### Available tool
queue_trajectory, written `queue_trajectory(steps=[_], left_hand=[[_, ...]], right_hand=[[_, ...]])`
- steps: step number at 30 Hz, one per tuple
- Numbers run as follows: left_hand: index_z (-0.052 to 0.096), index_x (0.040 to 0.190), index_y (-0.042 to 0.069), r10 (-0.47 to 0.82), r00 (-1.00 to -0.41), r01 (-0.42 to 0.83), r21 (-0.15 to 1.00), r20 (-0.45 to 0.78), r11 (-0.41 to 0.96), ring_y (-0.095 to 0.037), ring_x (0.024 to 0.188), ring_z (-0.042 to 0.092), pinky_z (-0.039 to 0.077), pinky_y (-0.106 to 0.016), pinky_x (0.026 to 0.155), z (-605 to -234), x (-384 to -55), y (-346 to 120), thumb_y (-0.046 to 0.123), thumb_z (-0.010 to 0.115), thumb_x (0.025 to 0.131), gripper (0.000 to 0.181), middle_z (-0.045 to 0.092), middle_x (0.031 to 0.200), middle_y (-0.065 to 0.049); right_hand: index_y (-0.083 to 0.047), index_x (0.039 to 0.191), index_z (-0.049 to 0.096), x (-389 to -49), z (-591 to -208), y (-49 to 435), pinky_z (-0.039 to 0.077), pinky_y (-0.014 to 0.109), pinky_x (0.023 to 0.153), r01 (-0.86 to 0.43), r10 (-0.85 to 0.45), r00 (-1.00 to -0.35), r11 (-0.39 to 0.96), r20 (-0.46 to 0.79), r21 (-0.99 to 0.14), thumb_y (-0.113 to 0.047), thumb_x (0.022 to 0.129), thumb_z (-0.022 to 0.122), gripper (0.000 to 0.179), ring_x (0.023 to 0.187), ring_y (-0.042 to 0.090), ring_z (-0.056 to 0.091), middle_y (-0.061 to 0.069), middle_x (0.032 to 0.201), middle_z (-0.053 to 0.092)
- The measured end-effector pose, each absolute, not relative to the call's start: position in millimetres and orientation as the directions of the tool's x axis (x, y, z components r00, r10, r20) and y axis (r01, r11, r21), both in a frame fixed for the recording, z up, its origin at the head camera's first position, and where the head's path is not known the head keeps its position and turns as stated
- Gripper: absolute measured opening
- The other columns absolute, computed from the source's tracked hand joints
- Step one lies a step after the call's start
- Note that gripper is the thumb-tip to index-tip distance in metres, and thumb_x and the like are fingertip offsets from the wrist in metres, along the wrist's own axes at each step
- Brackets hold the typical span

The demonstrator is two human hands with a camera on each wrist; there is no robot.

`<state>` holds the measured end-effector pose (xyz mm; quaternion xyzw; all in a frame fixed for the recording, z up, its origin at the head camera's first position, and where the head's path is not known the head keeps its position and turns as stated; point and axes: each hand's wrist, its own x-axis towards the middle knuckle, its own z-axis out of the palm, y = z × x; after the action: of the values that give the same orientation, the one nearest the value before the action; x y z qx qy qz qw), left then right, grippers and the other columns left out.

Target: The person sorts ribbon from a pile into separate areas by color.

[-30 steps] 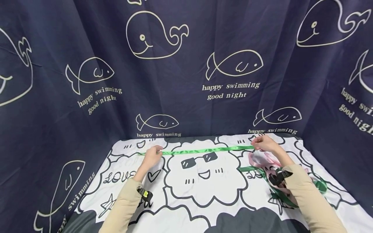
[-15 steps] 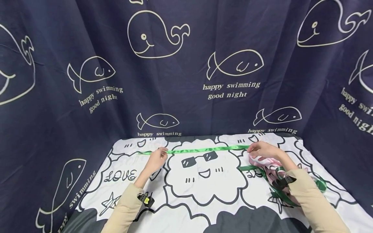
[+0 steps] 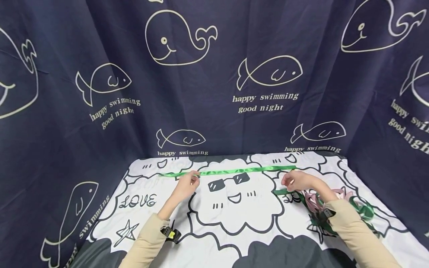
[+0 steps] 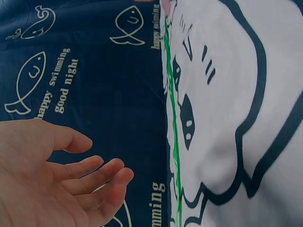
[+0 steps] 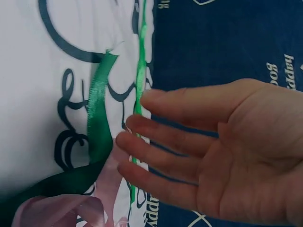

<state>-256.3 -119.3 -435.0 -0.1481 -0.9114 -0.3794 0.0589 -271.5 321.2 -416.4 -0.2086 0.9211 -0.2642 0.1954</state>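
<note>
Right hand [image 3: 296,181] has come away from the bright green ribbon [image 3: 234,171] — left unheld, laid nearly straight across the far tabletop [image 3: 241,216] — its grip, like the left hand's [image 3: 186,185], loose and empty.

Curtain [image 3: 218,100]: "happy swimming", "good night"; cloth [image 3: 231,217]: "LOVE"

The person wore 2 long beige sleeves, the left sleeve [image 3: 145,240] and the right sleeve [image 3: 358,230], both plain, with soft creases and ending near the wrist. Over the cuffs sat 2 small, blocky black devices: the left device [image 3: 165,231] carried 1 bright yellow-green patch [image 3: 172,235], while the right device [image 3: 328,213] looked black throughout. The left grip [image 3: 187,183] and right grip [image 3: 298,180] were bare.
</note>
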Motion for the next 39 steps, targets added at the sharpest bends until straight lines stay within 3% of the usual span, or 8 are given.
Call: queue_trajectory(steps=[5, 13, 20, 25, 30, 34, 39], left_hand=[[0.060, 0.121, 0.002, 0.267, -0.932, 0.362, 0.686, 0.246, 0.631, -0.027, 0.094, 0.067, 0.054, -0.041, 0.081, -442, -254, -114, 0.006, 0.053, 0.094, 0.028, 0.071, 0.102, -0.015], [0.059, 0.122, 0.003, 0.489, -0.844, 0.494, 0.680, 0.223, 0.543, -0.027, 0.097, 0.065, 0.054, -0.036, 0.082, -451, -252, -104, 0.006, 0.052, 0.096, 0.027, 0.068, 0.109, -0.020], [0.062, 0.118, 0.004, 0.593, -0.778, 0.556, 0.667, 0.207, 0.497, -0.025, 0.100, 0.065, 0.053, -0.034, 0.083, -448, -249, -89, 0.009, 0.053, 0.096, 0.025, 0.069, 0.111, -0.018], [0.061, 0.120, 0.006, 0.633, -0.752, 0.566, 0.673, 0.184, 0.477, -0.023, 0.100, 0.065, 0.052, -0.028, 0.082, -447, -244, -79, 0.011, 0.051, 0.097, 0.025, 0.068, 0.112, -0.016], [0.060, 0.122, 0.009, 0.660, -0.728, 0.570, 0.699, 0.186, 0.432, -0.018, 0.103, 0.064, 0.051, -0.026, 0.084, -444, -239, -66, 0.019, 0.050, 0.100, 0.027, 0.068, 0.116, -0.011], [0.060, 0.124, 0.010, 0.669, -0.719, 0.546, 0.747, 0.187, 0.378, -0.019, 0.106, 0.065, 0.051, -0.027, 0.089, -435, -236, -54, 0.025, 0.047, 0.102, 0.029, 0.068, 0.117, -0.008], [0.056, 0.129, 0.005, 0.659, -0.735, 0.455, 0.837, 0.159, 0.305, -0.027, 0.101, 0.068, 0.053, -0.027, 0.085, -424, -236, -38, 0.028, 0.035, 0.106, 0.039, 0.068, 0.112, -0.017]], right_hand=[[-0.002, 0.096, 0.063, -269, -418, 319, 0.046, 0.030, 0.068, -0.285, -0.422, -0.860, 0.863, -0.285, -0.418, 0.005, 0.067, 0.068, 0.031, 0.080, 0.016, 0.055, 0.010, 0.090, 0.064], [-0.003, 0.090, 0.066, -275, -430, 321, 0.049, 0.031, 0.066, -0.216, -0.328, -0.881, 0.920, -0.341, -0.326, 0.001, 0.069, 0.073, 0.022, 0.076, 0.017, 0.057, 0.008, 0.086, 0.067], [-0.005, 0.073, 0.064, -276, -425, 323, 0.035, 0.022, 0.056, -0.299, -0.448, -0.860, 0.832, -0.246, -0.468, -0.010, 0.077, 0.074, 0.013, 0.059, 0.008, 0.042, -0.007, 0.064, 0.050], [-0.002, 0.075, 0.067, -272, -407, 316, 0.030, 0.020, 0.052, -0.341, -0.531, -0.833, 0.714, -0.156, -0.612, -0.013, 0.087, 0.068, 0.017, 0.054, 0.002, 0.035, -0.009, 0.061, 0.044], [-0.008, 0.077, 0.066, -263, -384, 296, 0.032, 0.021, 0.054, -0.458, -0.589, -0.808, 0.645, -0.018, -0.612, -0.018, 0.092, 0.064, 0.018, 0.055, 0.000, 0.035, -0.010, 0.064, 0.047], [-0.008, 0.078, 0.062, -257, -376, 274, 0.039, 0.020, 0.057, -0.472, -0.582, -0.812, 0.613, 0.041, -0.633, -0.019, 0.091, 0.066, 0.017, 0.058, 0.000, 0.046, -0.008, 0.068, 0.059], [-0.007, 0.081, 0.054, -247, -374, 244, 0.053, 0.022, 0.068, -0.526, -0.614, -0.778, 0.516, 0.136, -0.677, -0.011, 0.090, 0.065, 0.015, 0.078, 0.013, 0.070, 0.006, 0.083, 0.073]])
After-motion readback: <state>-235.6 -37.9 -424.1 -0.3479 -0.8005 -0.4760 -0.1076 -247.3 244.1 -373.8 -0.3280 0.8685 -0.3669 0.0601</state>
